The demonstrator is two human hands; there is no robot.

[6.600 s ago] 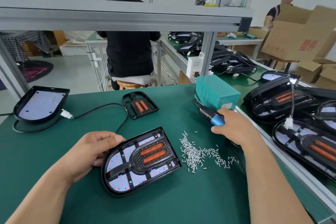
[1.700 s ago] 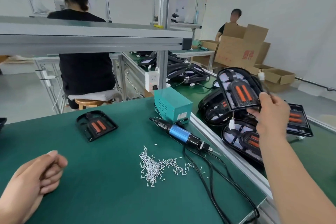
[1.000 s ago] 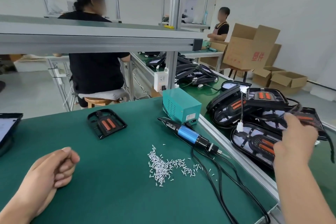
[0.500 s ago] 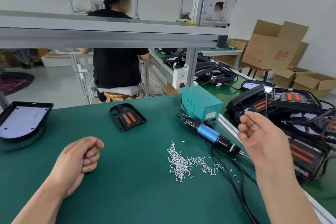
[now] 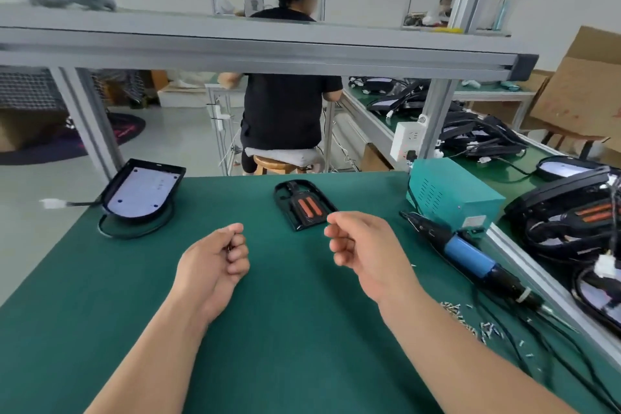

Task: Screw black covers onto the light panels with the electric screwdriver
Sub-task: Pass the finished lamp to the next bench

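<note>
**On the tabletop: cover and panel apart, both hands empty**

Between the two hands, toward the far edge of the green tabletop [image 5: 302, 329], lies the black cover [image 5: 304, 208] with its two orange strips facing up. The light panel [image 5: 141, 191] sits well apart at the far left corner, white face up, its cable [image 5: 134, 236] looped beneath.

The left hand [image 5: 215, 259] rests on the tabletop, its grip curled into a fist around nothing I can make out. The right hand [image 5: 363, 255] hovers near the cover, its grip loose and empty.

The cover looks like thin moulded plastic, light and fairly stiff, so a pinch at its rim, clear of the strips, should do. The panel likely wants lifting by its black rim, minding the trailing cable.

The electric screwdriver [image 5: 467, 255] lies at the right. Its blue barrel is the natural hold, though its cord may drag. Tiny screws [image 5: 470, 319] lie scattered beside the right forearm.
</note>
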